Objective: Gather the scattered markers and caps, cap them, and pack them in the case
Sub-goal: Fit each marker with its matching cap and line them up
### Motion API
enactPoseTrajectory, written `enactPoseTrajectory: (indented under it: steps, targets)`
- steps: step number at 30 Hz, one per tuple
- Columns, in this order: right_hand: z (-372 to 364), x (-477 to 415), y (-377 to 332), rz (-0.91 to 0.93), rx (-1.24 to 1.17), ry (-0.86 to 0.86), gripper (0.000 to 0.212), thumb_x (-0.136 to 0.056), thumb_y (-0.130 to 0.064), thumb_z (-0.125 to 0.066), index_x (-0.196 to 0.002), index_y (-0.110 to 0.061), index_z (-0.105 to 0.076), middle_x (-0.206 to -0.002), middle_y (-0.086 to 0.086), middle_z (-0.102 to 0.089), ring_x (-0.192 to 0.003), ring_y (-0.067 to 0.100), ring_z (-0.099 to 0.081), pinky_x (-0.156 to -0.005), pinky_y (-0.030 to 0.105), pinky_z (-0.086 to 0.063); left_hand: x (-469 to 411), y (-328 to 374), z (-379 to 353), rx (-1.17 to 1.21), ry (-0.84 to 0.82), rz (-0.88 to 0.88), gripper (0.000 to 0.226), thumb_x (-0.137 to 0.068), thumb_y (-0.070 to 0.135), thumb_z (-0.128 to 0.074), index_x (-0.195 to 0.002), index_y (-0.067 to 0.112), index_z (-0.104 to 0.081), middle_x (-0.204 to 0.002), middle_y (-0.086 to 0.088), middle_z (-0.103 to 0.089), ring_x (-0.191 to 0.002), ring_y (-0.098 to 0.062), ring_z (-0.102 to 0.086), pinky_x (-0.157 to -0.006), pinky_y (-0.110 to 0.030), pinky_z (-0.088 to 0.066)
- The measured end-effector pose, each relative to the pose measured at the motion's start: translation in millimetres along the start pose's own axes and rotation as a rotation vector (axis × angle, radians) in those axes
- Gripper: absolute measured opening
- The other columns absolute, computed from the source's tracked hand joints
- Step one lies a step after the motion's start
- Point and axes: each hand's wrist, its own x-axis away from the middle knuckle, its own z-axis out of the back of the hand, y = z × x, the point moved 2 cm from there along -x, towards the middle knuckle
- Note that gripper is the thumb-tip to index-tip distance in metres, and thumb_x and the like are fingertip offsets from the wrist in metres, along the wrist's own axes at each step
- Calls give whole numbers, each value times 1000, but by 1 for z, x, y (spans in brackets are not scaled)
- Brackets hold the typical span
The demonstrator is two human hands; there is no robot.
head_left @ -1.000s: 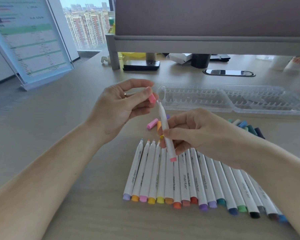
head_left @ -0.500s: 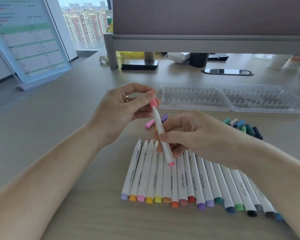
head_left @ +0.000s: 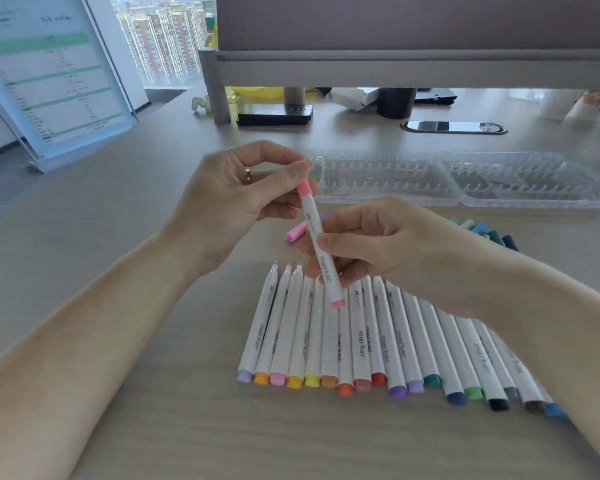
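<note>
Overhead, from the head camera, one pink marker (head_left: 321,254) is held tilted in the air above the table (head_left: 205,438), over the far ends of the others. The right hand (head_left: 395,244) has its grip closed round the white barrel, thumb on top. The left hand (head_left: 229,202), one ring (head_left: 247,175) on a finger, pinches between thumb and forefinger the pink cap (head_left: 305,189) that sits on the marker's upper end. Below them one row of markers (head_left: 357,341) lies side by side on the table; I count eighteen coloured ends along its near edge, from lavender at the left to blue at the right, and the three leftmost show bare tips at the far end. One loose pink cap (head_left: 296,233) and one purple cap (head_left: 327,215) lie just behind the held marker. A cluster of caps (head_left: 492,235), at least five in greens and blues, lies beyond the right wrist, partly hidden. One clear case (head_left: 388,199) lies open as two trays farther back, holding no markers. A second ago the cap was held just off the tip; half a second ago it met the tip; now it is pushed down flush on the barrel.
</note>
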Motion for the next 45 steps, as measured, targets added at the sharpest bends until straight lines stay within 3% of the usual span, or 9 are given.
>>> enactPoseTrajectory:
  steps: [12,17,21,26,31,34,39,42,45]
  targets:
    - [2,-2,0,43,-51,20,24,-104,-11,-55,-118,-4,-72,-103,11,-78,-98,23,-74,-91,33,-58,2,2,-2,41,-108,29,34,-81,23,-73,-113,10,-69,-98,-16,-78,-91,-27,-76,-81,-33,-61]
    - [-4,-2,0,15,-66,-30,24,-103,-13,-56,-119,-4,-72,-103,9,-79,-99,21,-75,-91,30,-59,3,1,-2,-54,-121,23,23,-84,21,-73,-104,11,-69,-89,-14,-78,-77,-24,-75,-72,-30,-60]
    - [0,-1,0,26,-11,58,24,-103,-21,-57,-111,-9,-75,-102,6,-79,-94,22,-73,-86,28,-60,-1,9,9,-63,-81,86,23,-84,25,-71,-100,9,-70,-78,-8,-75,-69,-17,-71,-63,-24,-58]
    - [1,-4,5,36,70,174,18,-102,-18,-59,-100,-11,-75,-76,-1,-72,-72,12,-65,-70,23,-54,4,14,28,-524,-180,259,16,-88,21,-76,-89,6,-70,-73,-15,-72,-59,-25,-70,-56,-32,-60]
    - [0,-5,3,32,73,193,16,-102,-18,-60,-101,-11,-74,-75,-1,-73,-70,13,-66,-69,24,-54,19,11,25,-864,-310,414,21,-94,27,-74,-89,8,-68,-68,-8,-75,-58,-25,-74,-61,-32,-60]
    - [0,-4,3,30,77,201,16,-102,-20,-60,-101,-13,-74,-76,-1,-73,-71,13,-67,-70,25,-54,23,14,24,-1029,-265,380,26,-92,41,-73,-91,16,-65,-67,-2,-75,-51,-17,-72,-61,-29,-55]
    - [1,-4,2,30,99,211,17,-102,-22,-60,-100,-14,-75,-76,-1,-74,-70,12,-66,-67,23,-52,26,32,21,-1206,-246,238,30,-90,47,-72,-75,21,-66,-51,-2,-64,-32,-11,-55,-44,-26,-47]
    - [3,-1,-2,65,85,277,20,-103,-21,-58,-94,-14,-76,-71,-1,-70,-65,12,-62,-62,21,-52,29,31,16,-1275,-319,316,37,-87,52,-70,-69,20,-69,-47,1,-62,-39,-12,-56,-46,-24,-46]
    - [13,0,-6,63,-87,420,30,-105,-18,-53,-86,-13,-75,-67,1,-64,-63,16,-55,-58,25,-47,28,24,12,-1376,-319,284,41,-82,53,-70,-61,18,-70,-50,4,-60,-54,-15,-59,-54,-28,-49]
